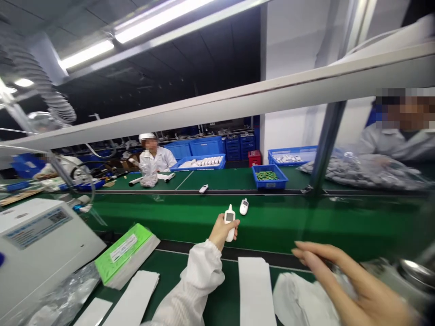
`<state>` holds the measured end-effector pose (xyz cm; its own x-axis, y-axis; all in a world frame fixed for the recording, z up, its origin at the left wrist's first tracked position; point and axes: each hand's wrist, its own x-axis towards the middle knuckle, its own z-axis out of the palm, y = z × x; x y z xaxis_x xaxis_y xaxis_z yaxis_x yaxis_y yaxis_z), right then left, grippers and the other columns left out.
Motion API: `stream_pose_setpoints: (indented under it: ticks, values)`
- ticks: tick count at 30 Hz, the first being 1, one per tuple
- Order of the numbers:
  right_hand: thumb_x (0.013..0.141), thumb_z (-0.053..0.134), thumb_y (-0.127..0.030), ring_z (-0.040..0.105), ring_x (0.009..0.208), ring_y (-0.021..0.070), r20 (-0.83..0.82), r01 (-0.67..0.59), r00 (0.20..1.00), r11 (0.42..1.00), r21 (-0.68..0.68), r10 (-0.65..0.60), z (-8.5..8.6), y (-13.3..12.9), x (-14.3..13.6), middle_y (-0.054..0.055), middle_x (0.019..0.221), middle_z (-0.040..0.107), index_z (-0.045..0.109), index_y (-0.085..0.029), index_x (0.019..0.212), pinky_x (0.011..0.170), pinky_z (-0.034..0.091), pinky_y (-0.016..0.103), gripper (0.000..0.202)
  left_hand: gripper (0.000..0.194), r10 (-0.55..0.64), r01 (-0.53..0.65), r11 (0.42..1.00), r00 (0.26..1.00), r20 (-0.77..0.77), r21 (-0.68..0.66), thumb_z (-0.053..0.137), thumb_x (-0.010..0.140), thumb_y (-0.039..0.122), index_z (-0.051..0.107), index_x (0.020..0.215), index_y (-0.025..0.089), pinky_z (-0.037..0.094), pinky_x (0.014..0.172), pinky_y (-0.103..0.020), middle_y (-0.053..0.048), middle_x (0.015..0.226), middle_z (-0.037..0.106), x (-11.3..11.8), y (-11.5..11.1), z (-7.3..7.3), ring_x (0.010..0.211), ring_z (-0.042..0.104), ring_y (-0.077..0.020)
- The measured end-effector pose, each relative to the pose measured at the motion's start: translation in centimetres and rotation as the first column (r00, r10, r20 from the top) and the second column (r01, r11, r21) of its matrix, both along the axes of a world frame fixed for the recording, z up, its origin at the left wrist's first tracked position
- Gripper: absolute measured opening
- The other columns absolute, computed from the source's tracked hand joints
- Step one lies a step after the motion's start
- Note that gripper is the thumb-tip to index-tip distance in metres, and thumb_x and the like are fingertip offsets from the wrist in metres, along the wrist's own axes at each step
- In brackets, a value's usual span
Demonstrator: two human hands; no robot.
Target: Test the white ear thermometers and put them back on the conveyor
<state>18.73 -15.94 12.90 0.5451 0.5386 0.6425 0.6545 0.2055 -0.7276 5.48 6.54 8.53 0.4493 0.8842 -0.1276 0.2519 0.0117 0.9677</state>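
**A small white device held out over the green belt**

The left hand [222, 231] is stretched forward from a white sleeve [199, 280] and its fingers are closed around a small white device [230, 222] with a little grey screen. The device stands nearly upright in the grip, above the near edge of the green conveyor belt [176, 217]. A second white device [244, 206] of the same kind lies on the belt just to the right and a little farther, not touching the held one. A third one [203, 189] lies farther away, near the dark strip in the middle of the line.

The right hand [343, 280] is near the camera at the lower right. Its fingers are extended and spread and grasp nothing; they hover over a pale crumpled bag [299, 299] on the near bench.

In my judgement the step in hand is to set the device on the belt. To do it well, the hand should lower it flat with the screen up, beside its neighbour but apart from it, and open the fingers only when it rests on the belt.

On the near bench lie white paper strips [254, 290], a green and white pack [124, 253] and, at the left, a grey machine [37, 244]. Across the belt a person in white [156, 156] sits near blue trays [270, 176].
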Motion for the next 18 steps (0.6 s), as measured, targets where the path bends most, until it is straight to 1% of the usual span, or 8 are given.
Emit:
stream_pose_setpoints:
  ticks: [2,3,6,8,9,11,14,18]
  values:
    - [0.090,0.059,-0.042,0.071,0.080,0.0129,0.009,-0.052,0.999,0.997,-0.057,0.053,0.8,0.5,-0.7,-0.004,0.091,0.074,0.071,-0.031,0.092,0.065,0.054,0.015,0.016,0.037,-0.093,0.096,0.995,0.984,0.153,-0.012,0.061,0.088,0.017,0.041,0.119,0.017,0.050,0.047,-0.020,0.004,0.081,0.054,0.4,-3.4,1.6,0.058,0.055,-0.0078]
    - [0.091,0.059,-0.040,0.070,0.080,0.0121,-0.007,-0.075,0.997,0.994,-0.077,0.075,0.8,0.9,-0.9,-0.003,0.093,0.073,0.070,-0.031,0.093,0.065,0.054,0.015,0.015,0.044,-0.139,0.145,0.989,0.967,0.214,-0.012,0.063,0.086,0.019,0.037,0.122,0.019,0.052,0.046,-0.021,0.004,0.082,0.053,0.4,-5.0,2.4,0.059,0.056,-0.0088]
    - [0.092,0.058,-0.036,0.068,0.083,0.0124,-0.110,-0.107,0.989,0.990,-0.088,0.098,0.3,2.1,-1.4,-0.001,0.099,0.070,0.068,-0.029,0.098,0.068,0.055,0.018,0.014,0.059,-0.254,0.279,0.960,0.882,0.396,-0.006,0.068,0.083,0.030,0.030,0.128,0.024,0.051,0.039,-0.023,0.005,0.080,0.053,0.4,-8.9,4.2,0.052,0.055,-0.0102]
    - [0.091,0.060,-0.034,0.066,0.086,0.0132,-0.160,-0.126,0.980,0.990,-0.066,0.114,-0.2,2.7,-1.7,0.000,0.101,0.068,0.068,-0.028,0.099,0.071,0.055,0.020,0.013,0.065,-0.286,0.333,0.943,0.832,0.476,-0.016,0.070,0.082,0.033,0.028,0.130,0.024,0.048,0.035,-0.022,0.004,0.080,0.055,0.3,-10.7,5.0,0.048,0.054,-0.0098]
    - [0.090,0.061,-0.032,0.066,0.086,0.0132,-0.174,-0.130,0.977,0.990,-0.050,0.120,-0.4,2.9,-1.9,0.000,0.101,0.068,0.067,-0.027,0.099,0.072,0.055,0.021,0.012,0.067,-0.289,0.347,0.937,0.823,0.489,-0.031,0.071,0.082,0.034,0.027,0.131,0.023,0.047,0.034,-0.020,0.004,0.079,0.056,0.3,-11.4,5.2,0.047,0.054,-0.0094]
    - [0.089,0.063,-0.028,0.065,0.084,0.0127,-0.188,-0.128,0.974,0.992,-0.014,0.123,-0.5,3.1,-2.2,0.000,0.099,0.067,0.067,-0.027,0.097,0.073,0.055,0.022,0.010,0.071,-0.294,0.362,0.930,0.830,0.474,-0.057,0.071,0.083,0.036,0.026,0.135,0.022,0.043,0.033,-0.018,0.005,0.071,0.057,0.2,-12.3,5.5,0.044,0.050,-0.0085]
    - [0.086,0.065,-0.023,0.064,0.078,0.0117,-0.206,-0.115,0.971,0.992,0.050,0.123,-0.2,3.1,-2.7,-0.001,0.094,0.067,0.069,-0.027,0.092,0.069,0.055,0.021,0.008,0.075,-0.314,0.379,0.923,0.841,0.440,-0.067,0.069,0.085,0.040,0.022,0.140,0.020,0.041,0.035,-0.017,0.008,0.056,0.051,0.0,-13.1,5.5,0.039,0.044,-0.0077]
    - [0.082,0.068,-0.017,0.066,0.073,0.0122,-0.243,-0.089,0.963,0.987,0.137,0.120,0.4,2.8,-3.2,0.000,0.088,0.069,0.072,-0.026,0.084,0.064,0.056,0.020,0.009,0.077,-0.285,0.332,0.942,0.870,0.402,-0.053,0.068,0.084,0.045,0.023,0.141,0.021,0.039,0.037,-0.017,0.007,0.059,0.052,-0.2,-13.7,5.5,0.040,0.043,-0.0074]
